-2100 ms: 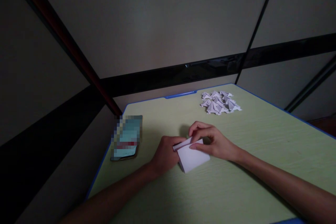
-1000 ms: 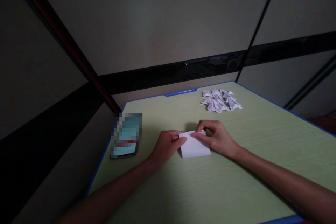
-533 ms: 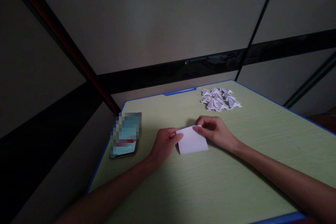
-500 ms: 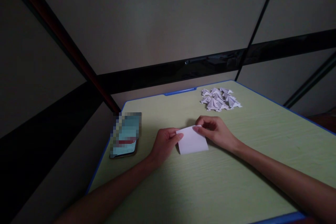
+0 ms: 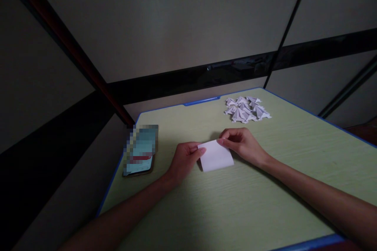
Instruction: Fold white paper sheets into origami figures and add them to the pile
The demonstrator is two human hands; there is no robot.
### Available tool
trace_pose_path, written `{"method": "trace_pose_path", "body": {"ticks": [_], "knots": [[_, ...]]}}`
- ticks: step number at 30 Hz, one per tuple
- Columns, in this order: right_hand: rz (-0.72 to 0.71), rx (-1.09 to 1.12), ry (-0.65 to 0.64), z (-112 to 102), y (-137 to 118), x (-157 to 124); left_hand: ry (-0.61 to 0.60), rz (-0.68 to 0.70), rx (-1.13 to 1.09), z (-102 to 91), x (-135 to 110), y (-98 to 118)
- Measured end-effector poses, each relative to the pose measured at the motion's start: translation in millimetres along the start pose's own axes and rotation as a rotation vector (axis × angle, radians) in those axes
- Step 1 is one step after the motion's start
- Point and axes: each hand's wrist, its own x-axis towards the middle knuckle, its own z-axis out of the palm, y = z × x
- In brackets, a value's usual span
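Observation:
A white sheet of paper (image 5: 216, 157), folded over into a small rectangle, lies on the pale green table (image 5: 265, 196) in front of me. My left hand (image 5: 185, 159) pinches its far left corner between thumb and fingers. My right hand (image 5: 243, 145) pinches the far right corner, fingers curled over the paper's far edge. Both hands rest on the tabletop.
A pile of several small folded white paper pieces (image 5: 246, 110) sits at the far side of the table. A phone (image 5: 141, 150) with a lit screen lies near the left edge. The table has a blue rim (image 5: 202, 100); dark walls with black strips stand behind.
The paper, lifted and tilted at first, has been laid flat and squared up. Both hands have shifted slightly away from me and now hold its far corners.

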Motion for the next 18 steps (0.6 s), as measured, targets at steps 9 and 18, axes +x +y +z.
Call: {"method": "trace_pose_path", "body": {"ticks": [9,18], "knots": [[-0.034,0.007,0.002,-1.0,1.8,0.9,0.009,0.009,0.052,-0.6,0.5,-0.6],[-0.069,0.017,0.008,-0.9,2.0,-0.2,-0.005,0.026,0.050,-1.1,1.2,-2.2]]}}
